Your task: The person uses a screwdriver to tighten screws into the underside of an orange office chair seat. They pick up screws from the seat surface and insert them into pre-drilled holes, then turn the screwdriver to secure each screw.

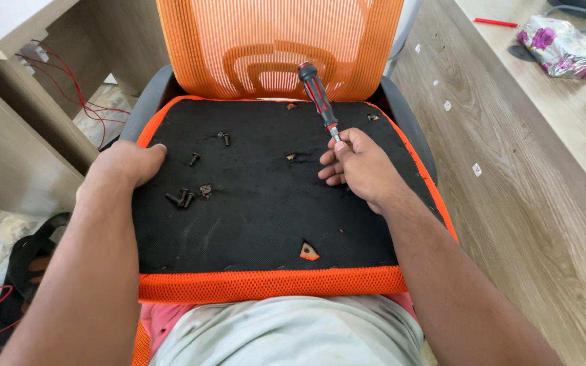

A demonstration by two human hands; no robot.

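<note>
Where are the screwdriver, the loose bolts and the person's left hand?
screwdriver (317, 91), head view, on its red and black handle.
loose bolts (183, 198), head view, on the cluster near the seat's left edge.
left hand (127, 164), head view, on its back.

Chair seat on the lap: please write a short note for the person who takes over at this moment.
Left hand: grips the left edge of the seat, holds no tool.
Right hand: holds a screwdriver by its shaft, tip down near a hole in the black underside.
Loose bolts lie on the seat's left part, two more farther up.
Done: the seat lies underside up on the lap, bolts out and loose.
Left: the pictures do not show whether any bolt still sits in a hole.
</note>
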